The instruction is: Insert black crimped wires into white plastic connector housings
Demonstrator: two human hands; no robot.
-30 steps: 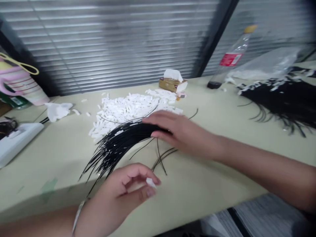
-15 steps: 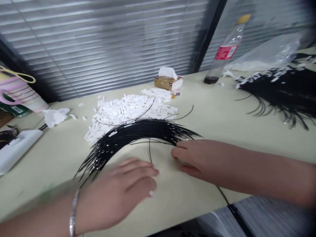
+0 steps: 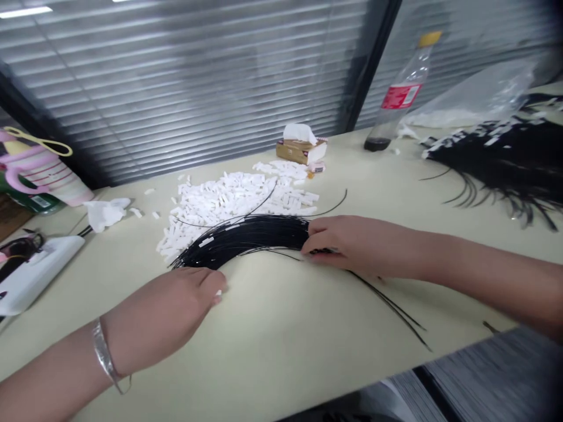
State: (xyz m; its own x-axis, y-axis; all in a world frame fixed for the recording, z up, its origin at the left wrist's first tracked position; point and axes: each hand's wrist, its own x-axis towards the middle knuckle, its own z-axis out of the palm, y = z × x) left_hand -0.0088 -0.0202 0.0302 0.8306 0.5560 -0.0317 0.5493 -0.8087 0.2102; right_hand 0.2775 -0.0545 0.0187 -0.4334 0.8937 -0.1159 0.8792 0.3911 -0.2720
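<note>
A curved bundle of thin black wires (image 3: 250, 234) lies on the pale table (image 3: 285, 340). My right hand (image 3: 343, 243) is closed round the bundle's right part, and a few loose strands trail out behind it toward the table's front edge. My left hand (image 3: 167, 310), with a silver bracelet on the wrist, covers the bundle's left end with its fingers curled down on the wires. A heap of small white pieces (image 3: 233, 202) lies just beyond the bundle.
A tissue box (image 3: 301, 149) and a nearly empty plastic bottle (image 3: 396, 99) stand at the back. A second mass of black wires (image 3: 505, 164) and a clear bag (image 3: 475, 99) lie far right. A white tray (image 3: 35, 278), crumpled tissue (image 3: 103, 212) and pink bag (image 3: 39, 170) sit left.
My right hand has moved back onto the bundle and closed on it. My left hand has slid forward and left onto the wire ends, and the fanned wires are gathered tighter.
</note>
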